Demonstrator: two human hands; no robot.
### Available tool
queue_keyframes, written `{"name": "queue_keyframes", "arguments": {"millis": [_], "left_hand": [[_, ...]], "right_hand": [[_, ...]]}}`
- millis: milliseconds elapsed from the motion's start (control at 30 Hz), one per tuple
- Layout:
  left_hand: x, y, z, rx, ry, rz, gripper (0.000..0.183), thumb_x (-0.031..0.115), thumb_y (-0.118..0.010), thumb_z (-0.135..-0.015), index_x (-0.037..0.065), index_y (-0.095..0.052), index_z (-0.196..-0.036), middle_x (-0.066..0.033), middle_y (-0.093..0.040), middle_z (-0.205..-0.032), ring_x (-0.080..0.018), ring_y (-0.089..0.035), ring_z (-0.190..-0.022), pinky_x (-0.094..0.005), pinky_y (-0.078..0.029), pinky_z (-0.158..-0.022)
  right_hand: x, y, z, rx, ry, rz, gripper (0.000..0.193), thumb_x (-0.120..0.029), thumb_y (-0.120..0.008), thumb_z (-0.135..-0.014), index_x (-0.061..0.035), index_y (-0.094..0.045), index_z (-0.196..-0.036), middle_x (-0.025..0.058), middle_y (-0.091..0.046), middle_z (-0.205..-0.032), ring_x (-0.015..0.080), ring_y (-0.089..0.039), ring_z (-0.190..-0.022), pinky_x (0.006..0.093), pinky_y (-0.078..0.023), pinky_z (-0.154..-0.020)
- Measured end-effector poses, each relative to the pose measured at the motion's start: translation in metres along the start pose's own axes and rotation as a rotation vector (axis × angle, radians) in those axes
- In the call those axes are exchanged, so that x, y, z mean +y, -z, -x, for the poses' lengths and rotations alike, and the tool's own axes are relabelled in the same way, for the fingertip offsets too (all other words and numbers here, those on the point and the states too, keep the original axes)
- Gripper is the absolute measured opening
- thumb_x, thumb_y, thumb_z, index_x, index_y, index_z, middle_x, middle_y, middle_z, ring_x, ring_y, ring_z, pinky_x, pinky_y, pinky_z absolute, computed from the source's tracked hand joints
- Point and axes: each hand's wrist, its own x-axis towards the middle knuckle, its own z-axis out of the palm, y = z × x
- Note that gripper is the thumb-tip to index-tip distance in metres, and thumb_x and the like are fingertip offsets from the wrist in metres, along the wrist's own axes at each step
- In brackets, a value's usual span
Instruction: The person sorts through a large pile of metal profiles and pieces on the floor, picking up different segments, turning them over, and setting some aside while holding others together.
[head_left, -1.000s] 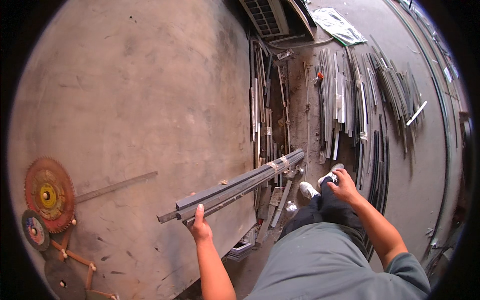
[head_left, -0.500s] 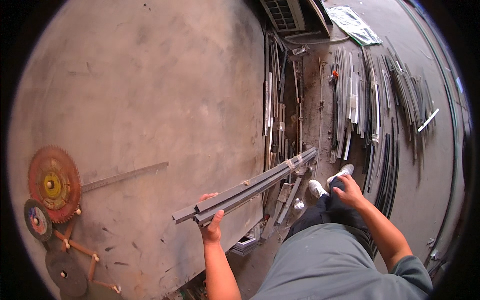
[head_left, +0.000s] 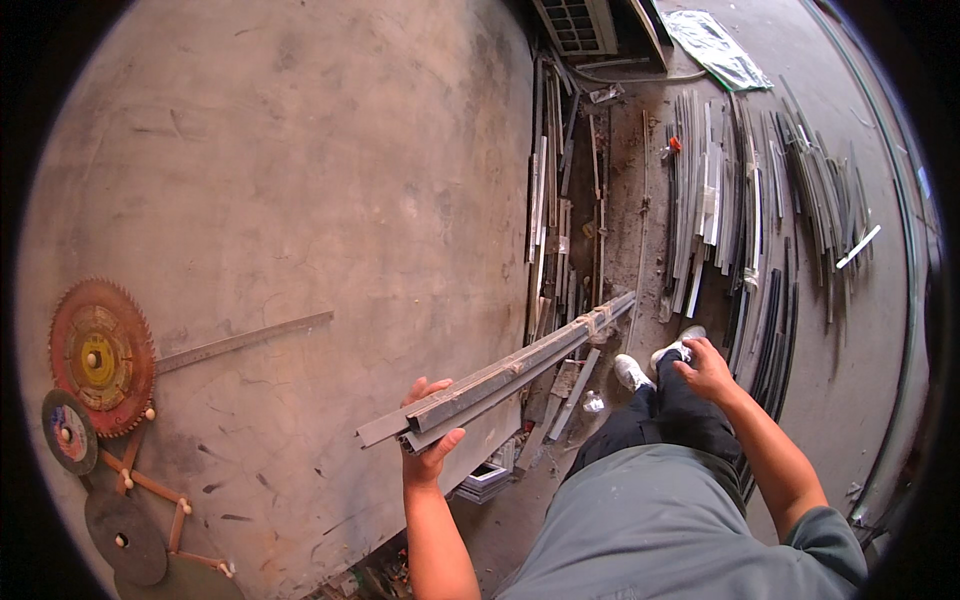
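Rolling slightly since the earlier frame, the bar bundle (head_left: 500, 377) is extending rightward from the left hand (head_left: 426, 462), which I am seeing grasping it (near one end).

"Premises type?"

"Workshop. Evidence: toothed circular saw blade (head_left: 110, 373) and abrasive cutting disc (head_left: 76, 424) on pegs, steel rule (head_left: 245, 339), bundled profile lengths (head_left: 684, 195) lining the floor (head_left: 840, 370)."

On the wall (head_left: 320, 180) to the left, a saw blade (head_left: 120, 340) above two discs (head_left: 105, 515), with a bar (head_left: 245, 339) at its right. Before the wall, in the left fingers (head_left: 424, 391), a bundle of profiles (head_left: 520, 368). On the floor (head_left: 855, 370) to the right, strips (head_left: 687, 200); beyond them, a sheet (head_left: 716, 48).
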Motion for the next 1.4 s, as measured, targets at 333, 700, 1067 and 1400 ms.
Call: {"name": "queue_keyframes", "arguments": {"millis": [333,700,1067,1400], "left_hand": [[-0.015,-0.009,-0.015,0.037,-0.112,0.017,0.062,0.021,-0.079,-0.072,0.011,-0.055,-0.129,-0.0119,-0.05,-0.137,-0.028,-0.048,-0.135,-0.0491,-0.035,-0.116],[-0.017,-0.036,-0.028,0.163,-0.132,0.223,0.086,0.015,-0.076,-0.071,0.013,-0.042,-0.149,-0.0067,-0.058,-0.134,-0.0307,-0.05,-0.134,-0.0499,-0.029,-0.122],[-0.02,-0.053,-0.044,-0.022,-0.18,0.182,0.094,0.03,-0.078,-0.078,0.013,-0.031,-0.158,-0.0107,-0.051,-0.146,-0.0268,-0.044,-0.14,-0.047,-0.03,-0.12],[-0.027,-0.112,-0.055,0.237,-0.242,0.135,0.07,0.03,-0.092,-0.076,0.009,-0.054,-0.131,-0.0063,-0.062,-0.129,-0.0217,-0.056,-0.125,-0.0437,-0.042,-0.112]], "right_hand": [[0.039,-0.001,0.003,0.007,-0.001,0.028,0.053,-0.028,-0.077,-0.088,-0.0007,-0.062,-0.13,0.0172,-0.065,-0.118,0.0341,-0.064,-0.111,0.0404,-0.051,-0.097],[0.085,0.006,0.019,-0.015,-0.176,0.007,0.056,-0.036,-0.073,-0.088,-0.0009,-0.063,-0.131,0.022,-0.064,-0.128,0.0381,-0.06,-0.122,0.0435,-0.047,-0.106],[0.161,0.012,0.058,-0.013,-0.456,0.07,0.059,-0.039,-0.072,-0.088,0.0005,-0.063,-0.131,0.0233,-0.065,-0.131,0.037,-0.061,-0.124,0.0424,-0.048,-0.107],[0.202,-0.012,0.121,0.021,-0.596,0.047,0.062,-0.042,-0.071,-0.088,-0.0028,-0.062,-0.134,0.0221,-0.067,-0.126,0.0372,-0.062,-0.122,0.0436,-0.049,-0.105]]}}
